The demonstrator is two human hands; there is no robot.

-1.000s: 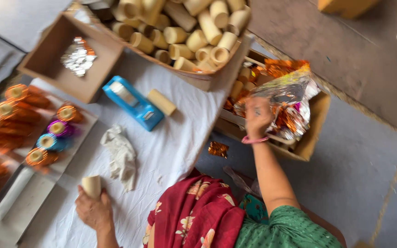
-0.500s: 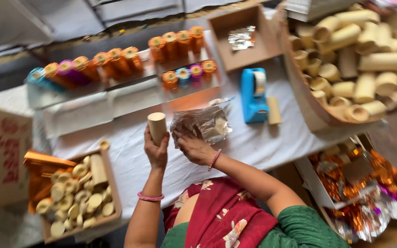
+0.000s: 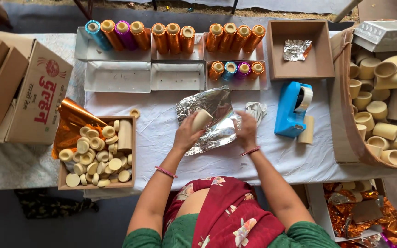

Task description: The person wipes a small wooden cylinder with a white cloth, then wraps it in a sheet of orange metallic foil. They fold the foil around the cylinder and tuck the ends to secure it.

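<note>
Left grip (image 3: 187,133) around cardboard tube (image 3: 202,119), over silver foil (image 3: 212,117).

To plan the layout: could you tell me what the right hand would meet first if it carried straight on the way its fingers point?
Probably the crumpled foil scrap just beyond the right hand; height is hard to judge.

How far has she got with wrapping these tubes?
Done: about a dozen foil-wrapped tubes lie in the trays at the back. In hand: the left hand holds a bare tube over silver foil, which the right hand presses. Left: many bare tubes in the basket on the right.
</note>
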